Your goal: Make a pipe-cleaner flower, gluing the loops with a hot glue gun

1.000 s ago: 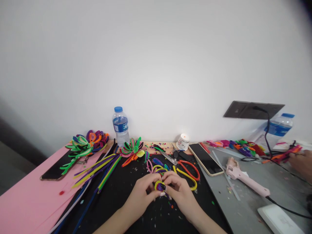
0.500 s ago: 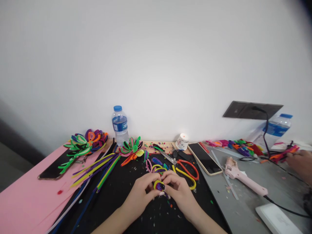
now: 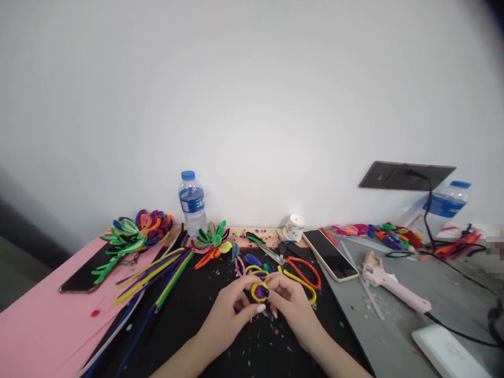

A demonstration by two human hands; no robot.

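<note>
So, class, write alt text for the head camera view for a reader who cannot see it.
Two bare hands, left hand and right hand, pinch a small yellow and purple pipe-cleaner coil over a black mat. Around them lie loose pipe cleaners, red and yellow scissors, a phone, a pink glue gun and a water bottle.

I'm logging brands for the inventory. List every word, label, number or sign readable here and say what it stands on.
No text can be read in full.
Water bottle: blue label with white marks, too small to read.
Second water bottle at the right: blue label, blurred.
Small white cup: red and dark logo, too small to read.
Phone and pink glue gun: no visible text.
</note>
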